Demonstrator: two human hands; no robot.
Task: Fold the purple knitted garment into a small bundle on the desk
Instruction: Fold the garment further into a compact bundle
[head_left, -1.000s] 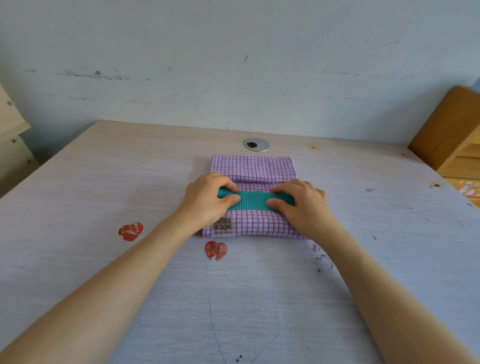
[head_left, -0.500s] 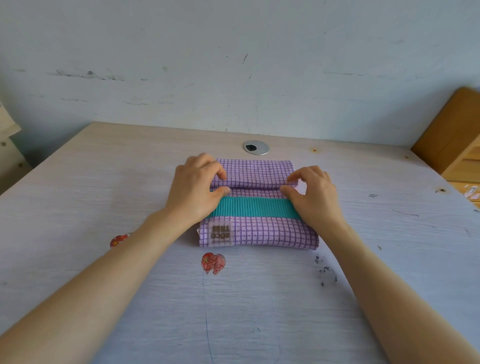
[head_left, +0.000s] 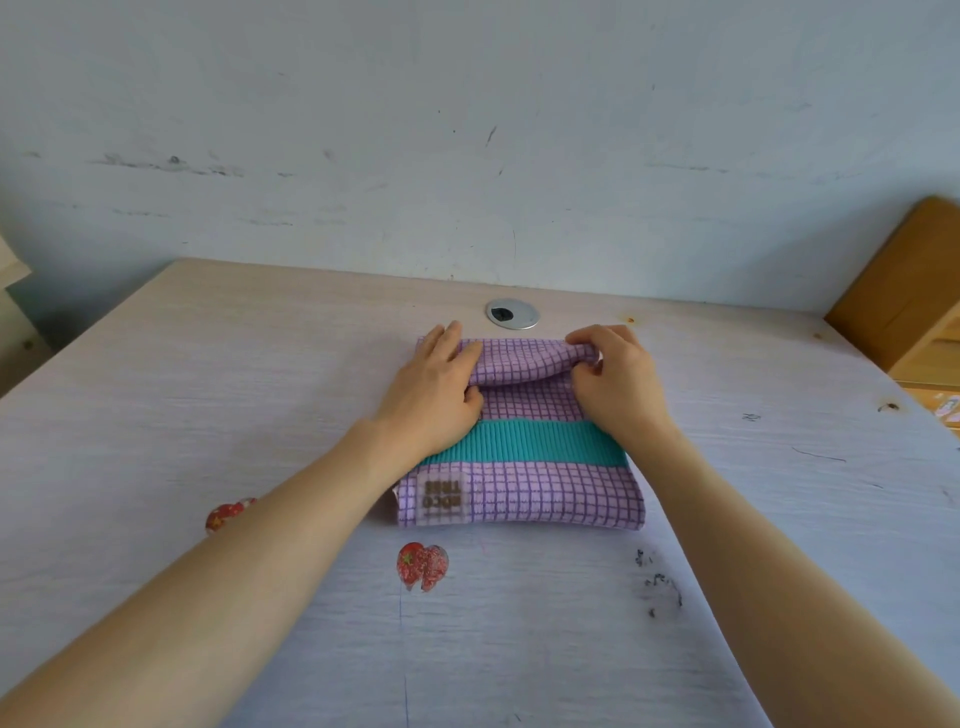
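The purple knitted garment (head_left: 519, 488), checked with darker lines, lies folded in the middle of the pale desk (head_left: 208, 395). A teal ribbed band crosses it and a label sits at its near left corner. My left hand (head_left: 436, 389) pinches the far folded edge at the left end. At the right end of that same edge my right hand (head_left: 615, 384) grips the fabric with curled fingers. The far edge is raised a little off the layer beneath.
A round metal cable grommet (head_left: 511, 313) sits in the desk just behind the garment. Two red strawberry stickers (head_left: 422, 566) (head_left: 226, 514) are near the front left. A wooden shelf unit (head_left: 909, 306) stands at the right edge. A wall rises behind the desk.
Both hands moved away from the teal band to the far folded edge and took hold of it. The far edge now lifts slightly.
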